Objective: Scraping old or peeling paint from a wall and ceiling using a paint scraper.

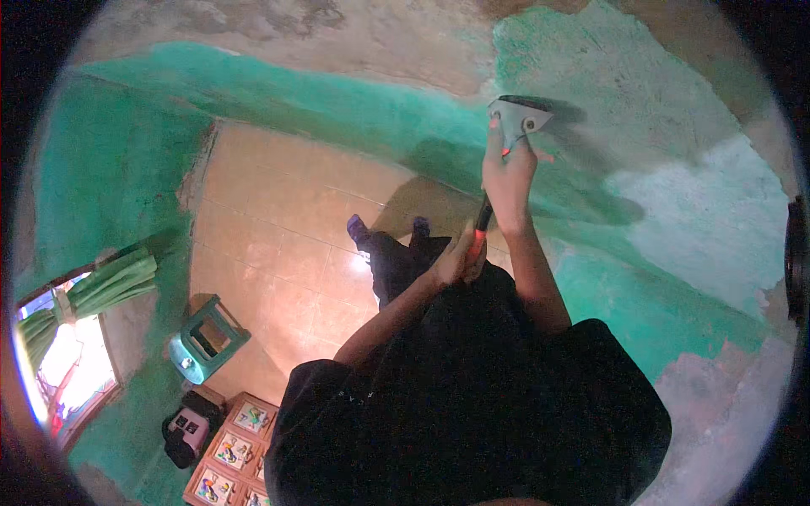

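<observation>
A long-handled wall scraper [538,119] is held in both of my hands, its wide pale head with a dark edge at the far end. My right hand [509,171] grips it just behind the head, with fingers lying along the head's back. Lower down, my left hand [457,258] is wrapped around the red-and-black handle [485,218]. The scraper's head is in front of the green painted wall [380,107], near a border with bare grey-brown plaster [380,38]. Whether its edge touches the wall cannot be told. Its shadow falls to the right.
A tiled floor [272,190] lies below my feet. On the left are a green plastic stool [205,367], a black-and-pink boxy object [188,429], and a wooden piece with decorated panels [234,449]. A window with a green curtain [111,288] opens in the left wall.
</observation>
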A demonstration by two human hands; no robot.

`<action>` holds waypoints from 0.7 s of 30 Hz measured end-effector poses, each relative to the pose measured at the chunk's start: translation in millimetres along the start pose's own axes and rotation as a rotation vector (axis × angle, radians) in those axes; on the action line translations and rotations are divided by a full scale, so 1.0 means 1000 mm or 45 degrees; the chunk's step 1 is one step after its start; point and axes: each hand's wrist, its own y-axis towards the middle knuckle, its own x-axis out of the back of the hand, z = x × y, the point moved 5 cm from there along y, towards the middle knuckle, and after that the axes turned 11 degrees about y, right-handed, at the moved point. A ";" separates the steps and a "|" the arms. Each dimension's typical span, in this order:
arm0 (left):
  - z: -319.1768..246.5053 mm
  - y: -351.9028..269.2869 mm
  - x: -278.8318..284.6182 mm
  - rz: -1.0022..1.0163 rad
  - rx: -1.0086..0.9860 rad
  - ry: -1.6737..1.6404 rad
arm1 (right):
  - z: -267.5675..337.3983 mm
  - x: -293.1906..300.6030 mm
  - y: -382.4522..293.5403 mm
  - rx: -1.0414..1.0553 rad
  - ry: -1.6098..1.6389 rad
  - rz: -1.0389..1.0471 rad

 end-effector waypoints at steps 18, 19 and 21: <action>0.017 0.022 0.010 -0.139 0.071 -0.069 | 0.000 -0.010 0.004 0.087 -0.034 -0.016; 0.013 0.021 0.008 -0.138 0.074 -0.072 | -0.001 -0.008 0.004 0.084 -0.037 -0.015; -0.004 0.019 0.005 -0.056 -0.116 0.044 | -0.005 -0.007 0.004 0.079 -0.067 -0.011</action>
